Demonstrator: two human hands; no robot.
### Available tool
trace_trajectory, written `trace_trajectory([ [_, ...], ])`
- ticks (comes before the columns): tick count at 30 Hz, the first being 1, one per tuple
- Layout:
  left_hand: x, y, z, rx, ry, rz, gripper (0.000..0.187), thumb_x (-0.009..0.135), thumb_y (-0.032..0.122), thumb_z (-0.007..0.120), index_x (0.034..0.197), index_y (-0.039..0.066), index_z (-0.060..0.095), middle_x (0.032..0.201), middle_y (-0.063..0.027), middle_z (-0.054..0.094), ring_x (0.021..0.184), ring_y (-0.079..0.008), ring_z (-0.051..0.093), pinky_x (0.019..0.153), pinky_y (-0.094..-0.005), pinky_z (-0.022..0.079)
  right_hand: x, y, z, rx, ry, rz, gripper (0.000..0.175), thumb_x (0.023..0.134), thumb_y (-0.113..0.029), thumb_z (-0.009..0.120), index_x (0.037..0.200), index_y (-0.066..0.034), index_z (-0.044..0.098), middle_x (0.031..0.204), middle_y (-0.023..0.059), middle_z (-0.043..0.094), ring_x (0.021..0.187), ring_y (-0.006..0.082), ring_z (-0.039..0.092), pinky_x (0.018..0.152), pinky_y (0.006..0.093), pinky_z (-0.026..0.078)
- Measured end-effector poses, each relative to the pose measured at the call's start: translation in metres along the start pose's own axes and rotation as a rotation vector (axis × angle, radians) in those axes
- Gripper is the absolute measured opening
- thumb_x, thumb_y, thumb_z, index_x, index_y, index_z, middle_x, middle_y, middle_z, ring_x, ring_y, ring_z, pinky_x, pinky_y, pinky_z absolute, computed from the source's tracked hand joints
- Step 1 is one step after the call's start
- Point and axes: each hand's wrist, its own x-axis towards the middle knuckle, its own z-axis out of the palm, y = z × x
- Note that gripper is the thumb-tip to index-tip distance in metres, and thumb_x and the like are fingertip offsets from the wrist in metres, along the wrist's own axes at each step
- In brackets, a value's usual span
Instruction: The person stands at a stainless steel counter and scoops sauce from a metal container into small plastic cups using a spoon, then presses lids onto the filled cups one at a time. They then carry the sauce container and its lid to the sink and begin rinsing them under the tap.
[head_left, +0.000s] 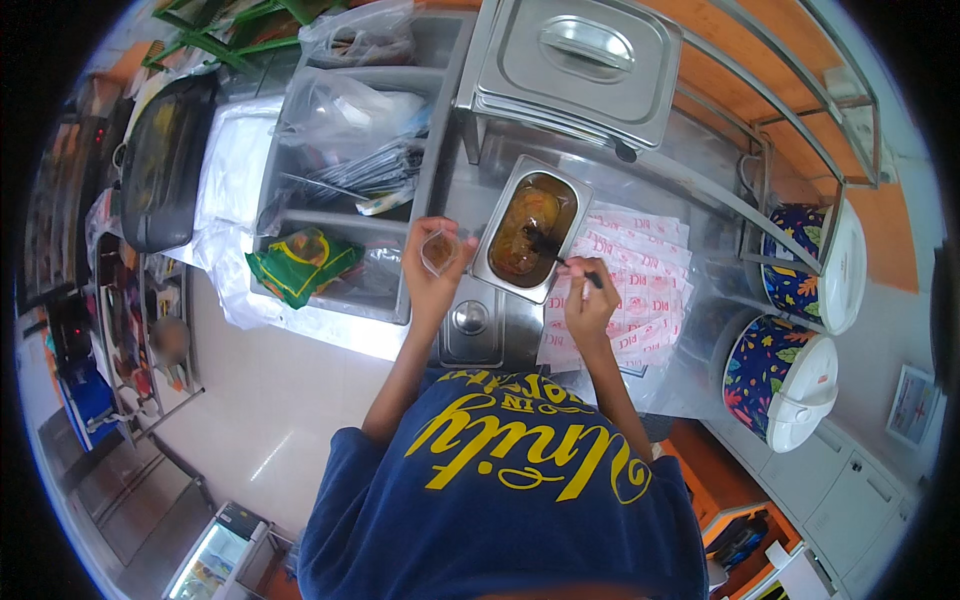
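Observation:
My left hand (424, 283) holds a small clear plastic bag (440, 255) upright by its sides, its mouth facing up. Some brown contents show inside. Just to its right, a rectangular stainless steel food pan (496, 216) contains brown, oily sauce (517, 251). My right hand (592, 304) grips the handle of a black utensil, likely a spoon (553, 253), at the pan's right side. The utensil's head is dipped in the sauce and partly hidden. Close below the pan lies a smaller steel lid (471, 346) with a round knob.
Left stands a grey compartment bin (444, 150) with plastic bags, wrapped cutlery and a green packet (306, 264). Stacked steel lids (517, 79) sit behind the pan. Printed paper wrappers (637, 292) lie to the right, before two patterned rice cookers (757, 375). A metal rack (795, 112) borders the counter.

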Motion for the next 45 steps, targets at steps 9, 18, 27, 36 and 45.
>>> trace_trajectory([
  [9, -0.001, -0.008, 0.001, 0.122, 0.026, 0.113, 0.021, 0.075, 0.005, 0.071, 0.090, 0.002, 0.056, 0.084, -0.0039, 0.054, 0.072, -0.0080, 0.052, 0.065, -0.0215, 0.042, -0.011, 0.030, 0.016, 0.242, 0.178, 0.493, 0.029, 0.097, -0.021, 0.045, 0.088, 0.0036, 0.056, 0.070, 0.0088, 0.061, 0.062, 0.0123, 0.060, 0.059, 0.0233, 0.047],
  [18, -0.001, -0.009, 0.004, 0.267, 0.011, 0.221, 0.023, 0.072, 0.005, 0.071, 0.091, 0.004, 0.058, 0.080, -0.0061, 0.052, 0.069, -0.0151, 0.052, 0.061, -0.0260, 0.041, -0.012, 0.040, 0.005, 0.420, 0.448, 0.555, 0.027, 0.096, -0.021, 0.047, 0.086, 0.0021, 0.056, 0.072, 0.0091, 0.060, 0.060, 0.0144, 0.059, 0.059, 0.0266, 0.049],
  [27, 0.006, -0.030, 0.028, 0.421, -0.076, 0.354, 0.028, 0.068, 0.005, 0.070, 0.092, 0.008, 0.057, 0.083, -0.0054, 0.053, 0.082, -0.0255, 0.051, 0.075, -0.0363, 0.035, 0.023, -0.009, -0.047, 0.759, 0.585, 0.654, 0.024, 0.094, -0.020, 0.051, 0.084, 0.0010, 0.057, 0.077, 0.0077, 0.058, 0.060, 0.0150, 0.057, 0.058, 0.0252, 0.047],
  [36, 0.003, -0.032, 0.040, 0.503, -0.134, 0.432, 0.043, 0.054, -0.001, 0.069, 0.095, 0.009, 0.057, 0.088, -0.0040, 0.052, 0.086, -0.0244, 0.049, 0.078, -0.0368, 0.032, 0.039, -0.041, -0.066, 0.805, 0.551, 0.610, 0.020, 0.093, -0.017, 0.052, 0.086, 0.0016, 0.056, 0.080, 0.0075, 0.057, 0.064, 0.0147, 0.056, 0.058, 0.0258, 0.046],
  [45, -0.002, -0.018, 0.039, 0.440, -0.169, 0.404, 0.043, 0.053, -0.003, 0.065, 0.093, 0.008, 0.056, 0.087, -0.0054, 0.054, 0.087, -0.0258, 0.050, 0.078, -0.0355, 0.033, 0.027, -0.077, -0.057, 0.335, 0.108, -0.282, 0.018, 0.088, -0.017, 0.054, 0.079, -0.0014, 0.059, 0.074, 0.0108, 0.059, 0.063, 0.0212, 0.060, 0.057, 0.0293, 0.048],
])
